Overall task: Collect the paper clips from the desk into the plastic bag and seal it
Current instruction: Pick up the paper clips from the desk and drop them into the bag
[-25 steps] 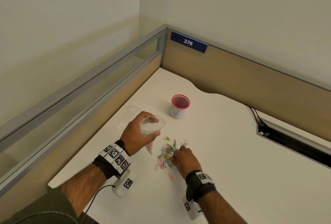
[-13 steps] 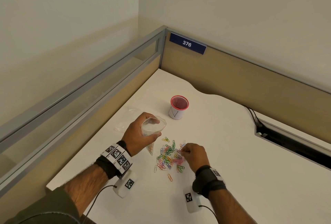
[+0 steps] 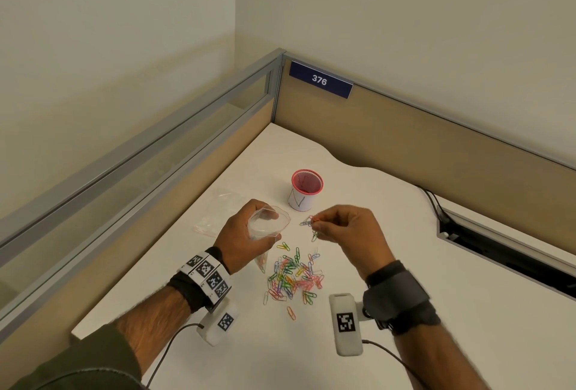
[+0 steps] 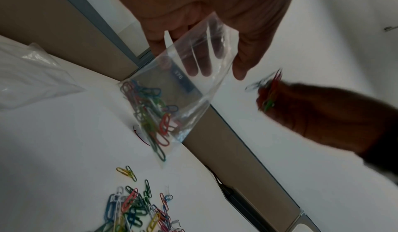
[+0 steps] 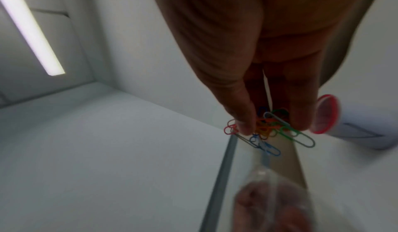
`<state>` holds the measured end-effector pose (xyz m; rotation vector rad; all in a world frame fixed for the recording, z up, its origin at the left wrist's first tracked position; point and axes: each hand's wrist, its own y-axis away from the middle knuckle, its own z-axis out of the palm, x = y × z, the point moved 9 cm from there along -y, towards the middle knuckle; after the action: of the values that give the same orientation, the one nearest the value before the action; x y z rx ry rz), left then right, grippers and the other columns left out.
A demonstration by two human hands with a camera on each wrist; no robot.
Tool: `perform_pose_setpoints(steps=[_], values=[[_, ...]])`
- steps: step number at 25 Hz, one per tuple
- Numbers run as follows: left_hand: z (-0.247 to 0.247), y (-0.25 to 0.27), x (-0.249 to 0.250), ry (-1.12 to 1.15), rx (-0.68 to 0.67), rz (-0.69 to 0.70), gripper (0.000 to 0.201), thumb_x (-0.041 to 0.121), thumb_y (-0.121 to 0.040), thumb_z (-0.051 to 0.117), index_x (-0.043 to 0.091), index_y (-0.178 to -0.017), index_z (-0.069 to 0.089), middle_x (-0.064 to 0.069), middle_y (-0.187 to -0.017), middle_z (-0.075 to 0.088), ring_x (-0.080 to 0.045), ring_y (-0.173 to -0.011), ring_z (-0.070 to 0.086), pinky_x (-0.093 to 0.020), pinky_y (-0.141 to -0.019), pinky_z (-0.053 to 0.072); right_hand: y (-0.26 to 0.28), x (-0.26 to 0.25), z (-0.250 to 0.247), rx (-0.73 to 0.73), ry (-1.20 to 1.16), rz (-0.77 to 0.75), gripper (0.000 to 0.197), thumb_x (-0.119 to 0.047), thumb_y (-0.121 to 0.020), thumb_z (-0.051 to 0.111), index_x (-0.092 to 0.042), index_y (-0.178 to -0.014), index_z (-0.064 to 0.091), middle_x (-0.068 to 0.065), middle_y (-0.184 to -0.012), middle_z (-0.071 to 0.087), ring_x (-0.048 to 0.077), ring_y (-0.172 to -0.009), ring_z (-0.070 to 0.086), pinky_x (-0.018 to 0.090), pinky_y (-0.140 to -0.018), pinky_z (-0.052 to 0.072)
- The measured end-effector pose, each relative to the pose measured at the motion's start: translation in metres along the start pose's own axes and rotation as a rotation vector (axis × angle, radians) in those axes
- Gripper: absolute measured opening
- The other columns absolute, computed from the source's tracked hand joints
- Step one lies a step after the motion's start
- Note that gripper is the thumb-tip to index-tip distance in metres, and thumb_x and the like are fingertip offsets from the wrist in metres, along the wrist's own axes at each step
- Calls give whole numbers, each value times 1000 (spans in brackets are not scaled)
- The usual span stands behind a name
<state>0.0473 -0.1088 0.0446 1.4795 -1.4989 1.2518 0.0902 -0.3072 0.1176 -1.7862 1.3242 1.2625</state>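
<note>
Your right hand (image 3: pixel 349 233) pinches a small bunch of coloured paper clips (image 5: pixel 267 130) between thumb and fingertips, raised above the tabletop (image 3: pixel 405 265) just beside the mouth of the plastic bag (image 4: pixel 172 99). Your left hand (image 3: pixel 243 240) grips that clear bag with its mouth held open; some clips already lie in its lower corner. The loose pile of clips (image 3: pixel 293 277) lies on the tabletop between your wrists. A red-rimmed cup (image 3: pixel 304 190) stands behind, and another clear bag (image 3: pixel 218 211) lies to its left.
</note>
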Motion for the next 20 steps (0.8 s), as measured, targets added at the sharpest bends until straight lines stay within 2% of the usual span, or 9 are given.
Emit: perform_pose_setpoints(steps=[2,5,7,9,10,13,15,17,20], values=[[1,-2,2,-9,0,14,45,28,-76,81,24,-113,55,11,-112,68,-6,-113,63,-30,-100,50,0,-34,4,-23,-14,-73,6,-10,-83,71,-12,-88,75,5,-84,76,22,-79,72,28,-76,60],[3,-2,5,-23,-5,29,42,28,-77,81,26,-111,56,14,-110,67,-5,-110,63,-28,-96,51,-5,-59,24,-69,52,-134,7,-12,-84,71,-14,-89,75,2,-83,76,16,-77,72,24,-75,60],[4,-2,7,-32,-4,36,41,37,-77,77,31,-109,54,14,-104,67,-7,-104,65,-27,-89,53,-10,-64,41,-99,143,-160,8,-14,-85,71,-13,-91,75,-2,-84,75,9,-74,70,20,-73,58],[4,-2,9,-41,4,38,38,44,-74,74,36,-105,52,14,-95,66,-7,-92,66,-22,-79,55,-14,-65,58,-121,278,-195,9,-16,-85,71,-12,-92,75,-1,-87,74,6,-74,68,17,-70,56],[4,-2,9,-45,13,39,37,41,-74,75,37,-102,51,15,-90,65,-6,-87,66,-18,-74,54,-16,-65,66,-130,355,-217,9,-16,-85,71,-12,-92,74,1,-89,74,8,-77,67,19,-72,55],[4,-5,3,-74,40,35,42,18,-76,81,38,-94,49,28,-84,65,5,-80,64,-8,-67,48,-16,-64,87,-156,549,-259,12,-18,-86,68,-11,-94,72,5,-92,73,19,-82,66,38,-80,57],[3,-4,1,-90,52,19,45,16,-76,83,39,-92,48,25,-80,64,11,-82,62,-5,-67,47,-15,-67,88,-142,586,-270,12,-18,-88,65,-12,-96,72,4,-93,72,19,-84,66,38,-82,56],[1,-2,3,-59,42,15,40,27,-75,82,38,-97,50,21,-86,64,9,-87,63,-5,-72,46,-13,-75,77,-74,557,-294,12,-14,-90,61,-13,-95,72,2,-93,71,15,-83,65,30,-81,56],[-2,4,6,-8,15,32,41,29,-77,79,28,-109,56,16,-104,68,-4,-106,65,-19,-92,51,-12,-79,48,33,457,-307,13,-10,-90,61,-14,-95,72,-7,-86,67,6,-78,61,10,-74,47]])
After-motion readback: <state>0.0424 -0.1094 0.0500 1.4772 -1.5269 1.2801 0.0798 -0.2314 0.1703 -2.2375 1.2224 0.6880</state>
